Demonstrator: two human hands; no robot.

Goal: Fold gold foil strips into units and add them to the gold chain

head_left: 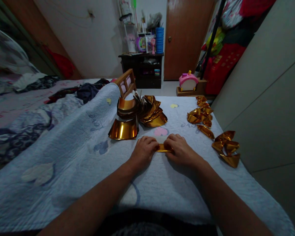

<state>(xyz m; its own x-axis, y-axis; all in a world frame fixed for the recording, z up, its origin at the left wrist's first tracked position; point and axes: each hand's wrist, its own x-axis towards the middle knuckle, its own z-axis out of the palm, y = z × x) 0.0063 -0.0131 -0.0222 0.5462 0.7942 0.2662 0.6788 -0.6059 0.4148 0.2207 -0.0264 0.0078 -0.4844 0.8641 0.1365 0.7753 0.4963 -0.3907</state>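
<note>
Between my two hands is a sheet of gold foil paper (163,148), its near edge rolled or folded over and its pale back showing on the far side. My left hand (144,149) grips its left end with curled fingers. At the right end, my right hand (176,148) pinches the same sheet. Just beyond my left hand lie fanned stacks of gold foil sheets (124,129), shiny and curved. Folded gold foil pieces (226,147) lie to the right of my right hand, with a further heap of folded pieces (201,114) behind them.
A light blue quilted cover (71,164) with heart patterns lies under everything. Clothes and bedding (86,91) are piled at the left. A wooden rail (125,83) stands behind the stacks. Beyond are a dark cabinet (142,70), a pink toy (188,82) and a brown door (186,39).
</note>
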